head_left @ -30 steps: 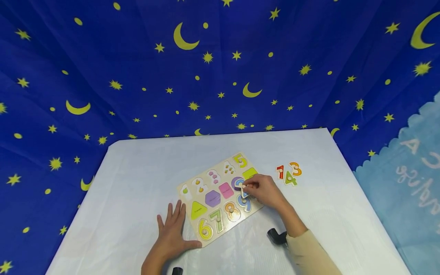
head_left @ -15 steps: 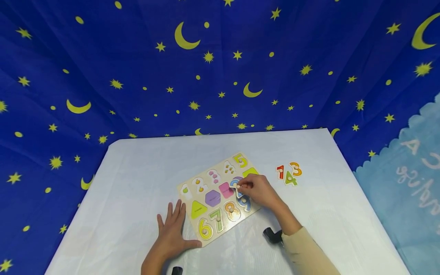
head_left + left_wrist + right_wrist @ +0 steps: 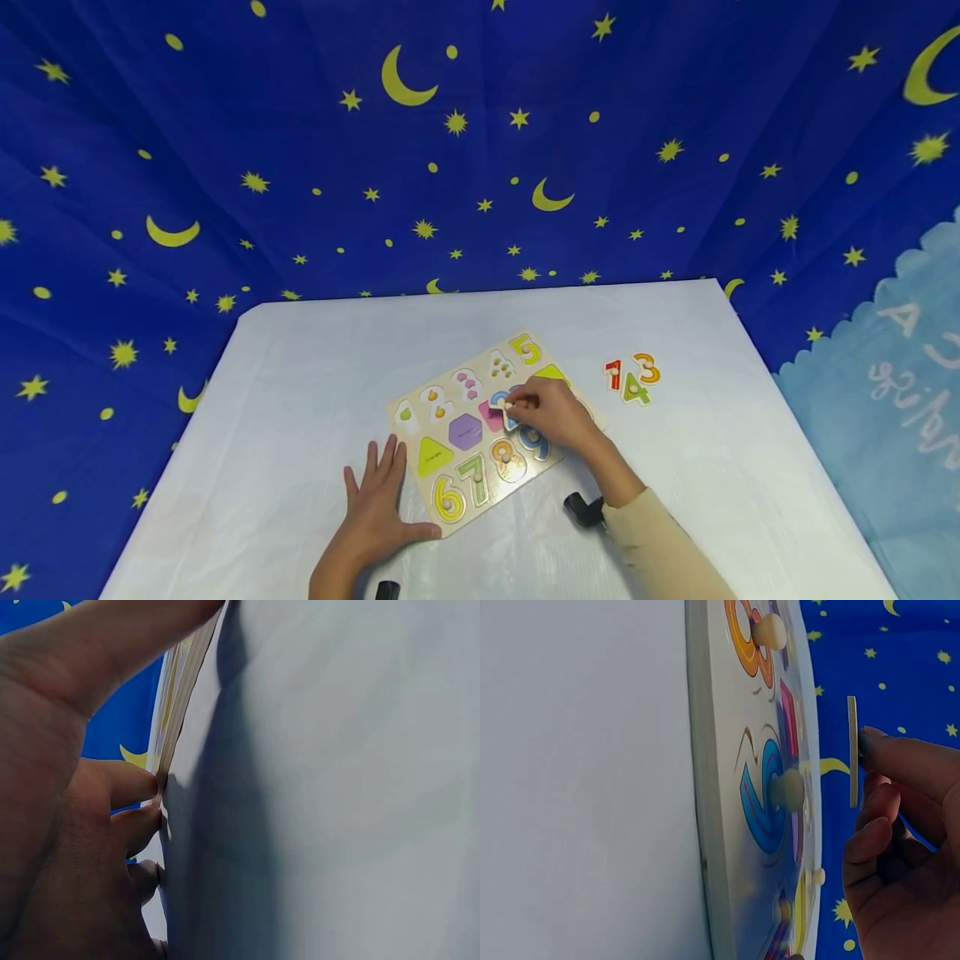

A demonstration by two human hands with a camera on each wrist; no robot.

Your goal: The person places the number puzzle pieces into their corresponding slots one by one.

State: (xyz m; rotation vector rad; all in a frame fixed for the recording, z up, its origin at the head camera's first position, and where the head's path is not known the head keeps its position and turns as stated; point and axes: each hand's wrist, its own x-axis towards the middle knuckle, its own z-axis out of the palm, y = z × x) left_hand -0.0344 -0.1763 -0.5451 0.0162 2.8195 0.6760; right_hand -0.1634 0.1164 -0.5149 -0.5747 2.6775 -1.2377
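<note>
My right hand (image 3: 558,412) pinches the knob of a blue number piece (image 3: 498,399), which looks like a 2, above the middle of the wooden number puzzle board (image 3: 442,432). In the right wrist view the piece (image 3: 853,754) shows edge-on, apart from the board (image 3: 718,825), beyond the blue 9 (image 3: 761,806). My left hand (image 3: 371,507) lies spread with straight fingers along the board's left edge, its thumb by the near corner. The left wrist view shows these fingers (image 3: 135,784) at the board's side (image 3: 174,712). Numbers 5 through 9 sit in their slots.
To the right of the board, a red 1 (image 3: 613,375), an orange 3 (image 3: 647,367) and a green 4 (image 3: 635,388) lie on the white table (image 3: 315,367). A blue star-and-moon cloth (image 3: 315,150) hangs behind. A black object (image 3: 583,510) shows beside the right wrist.
My right hand has moved left over the board with the blue number piece, from the circle toward the pink rectangle. The left hand has stayed in place.
</note>
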